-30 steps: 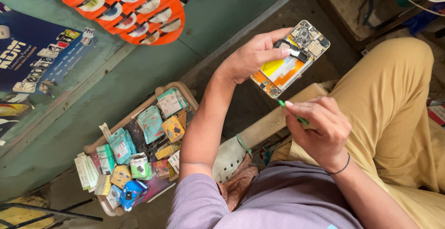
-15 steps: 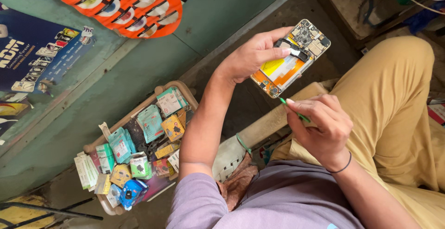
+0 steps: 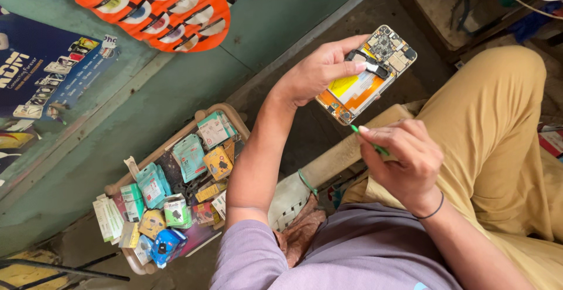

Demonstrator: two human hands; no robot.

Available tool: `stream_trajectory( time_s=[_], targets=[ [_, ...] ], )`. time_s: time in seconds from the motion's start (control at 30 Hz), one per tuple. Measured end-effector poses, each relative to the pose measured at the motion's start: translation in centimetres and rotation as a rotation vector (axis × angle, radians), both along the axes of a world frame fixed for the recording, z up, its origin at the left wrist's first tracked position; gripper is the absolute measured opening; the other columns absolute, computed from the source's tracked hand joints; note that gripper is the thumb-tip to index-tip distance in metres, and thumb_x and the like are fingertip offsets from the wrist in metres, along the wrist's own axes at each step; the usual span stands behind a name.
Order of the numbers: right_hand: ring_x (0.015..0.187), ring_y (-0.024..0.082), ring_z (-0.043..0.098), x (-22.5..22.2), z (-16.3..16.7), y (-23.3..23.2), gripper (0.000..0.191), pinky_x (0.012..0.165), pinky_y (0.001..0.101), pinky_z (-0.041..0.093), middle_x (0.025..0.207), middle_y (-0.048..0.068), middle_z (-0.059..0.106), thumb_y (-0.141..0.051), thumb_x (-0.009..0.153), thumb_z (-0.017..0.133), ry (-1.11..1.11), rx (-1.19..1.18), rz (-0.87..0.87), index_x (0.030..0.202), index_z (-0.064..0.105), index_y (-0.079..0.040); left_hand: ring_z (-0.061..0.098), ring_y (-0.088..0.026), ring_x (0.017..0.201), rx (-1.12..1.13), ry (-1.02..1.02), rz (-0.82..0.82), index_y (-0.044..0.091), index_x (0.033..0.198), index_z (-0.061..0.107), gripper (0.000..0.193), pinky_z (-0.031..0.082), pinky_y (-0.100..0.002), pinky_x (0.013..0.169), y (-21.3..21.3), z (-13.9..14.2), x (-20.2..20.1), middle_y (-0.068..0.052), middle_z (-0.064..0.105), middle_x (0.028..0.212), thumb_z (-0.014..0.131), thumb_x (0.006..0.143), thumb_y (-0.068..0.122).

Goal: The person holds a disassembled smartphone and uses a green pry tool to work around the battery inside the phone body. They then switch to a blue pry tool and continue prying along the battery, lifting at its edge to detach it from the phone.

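Observation:
My left hand [image 3: 319, 70] holds an opened phone [image 3: 366, 76] with its back cover off, showing an orange frame, a yellow battery label and a circuit board at the top. The thumb presses on a black part near the board. My right hand [image 3: 404, 158] sits just below the phone and pinches a thin green tool [image 3: 366, 140], whose tip points up toward the phone's lower edge without touching it. A dark band circles my right wrist.
A tray [image 3: 126, 181] of several small packaged accessories lies on the floor at lower left. A teal wall [image 3: 176, 96] with an orange display card [image 3: 158, 8] and a blue poster [image 3: 41, 73] stands behind. My tan trousers [image 3: 498, 131] fill the right.
The phone and both hands hold almost the same pose. My right hand with the green tool has shifted very slightly.

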State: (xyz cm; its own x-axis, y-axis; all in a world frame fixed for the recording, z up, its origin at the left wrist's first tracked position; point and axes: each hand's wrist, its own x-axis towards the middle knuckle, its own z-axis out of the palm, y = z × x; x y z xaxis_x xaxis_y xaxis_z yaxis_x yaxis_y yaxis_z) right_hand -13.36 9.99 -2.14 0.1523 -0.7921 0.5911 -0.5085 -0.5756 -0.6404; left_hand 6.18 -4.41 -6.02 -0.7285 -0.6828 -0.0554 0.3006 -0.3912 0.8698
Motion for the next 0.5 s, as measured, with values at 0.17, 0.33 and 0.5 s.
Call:
stream_trajectory(
  time_s=[0.17, 0.33, 0.5],
  targets=[
    [0.073, 0.019, 0.064, -0.12, 0.00, 0.03, 0.022, 0.071, 0.0324, 0.048, 0.082, 0.006, 0.070, 0.006, 0.082, 0.084, -0.039, 0.036, 0.017, 0.099, 0.075, -0.005, 0.067, -0.012, 0.112, -0.011, -0.032, 0.011, -0.003, 0.158, 0.039, 0.058, 0.056, -0.029, 0.100, -0.02, 0.05, 0.03, -0.011, 0.068, 0.132, 0.061, 0.106, 0.009],
    [0.070, 0.019, 0.062, -0.14, 0.05, 0.07, 0.020, 0.069, 0.0319, 0.048, 0.079, 0.008, 0.068, 0.005, 0.083, 0.084, -0.055, 0.081, -0.027, 0.099, 0.076, -0.004, 0.067, -0.012, 0.114, -0.054, -0.050, 0.016, -0.004, 0.158, 0.040, 0.057, 0.056, -0.029, 0.101, -0.04, -0.05, -0.08, -0.011, 0.068, 0.133, 0.061, 0.107, 0.009],
    [0.071, 0.019, 0.063, -0.01, -0.03, 0.20, 0.019, 0.067, 0.0320, 0.049, 0.079, 0.009, 0.066, 0.005, 0.083, 0.083, -0.078, 0.082, -0.009, 0.099, 0.076, -0.003, 0.067, -0.012, 0.115, -0.032, -0.024, 0.006, -0.004, 0.158, 0.040, 0.056, 0.056, -0.029, 0.102, -0.07, -0.13, -0.09, -0.011, 0.068, 0.134, 0.061, 0.107, 0.009]
  ],
)
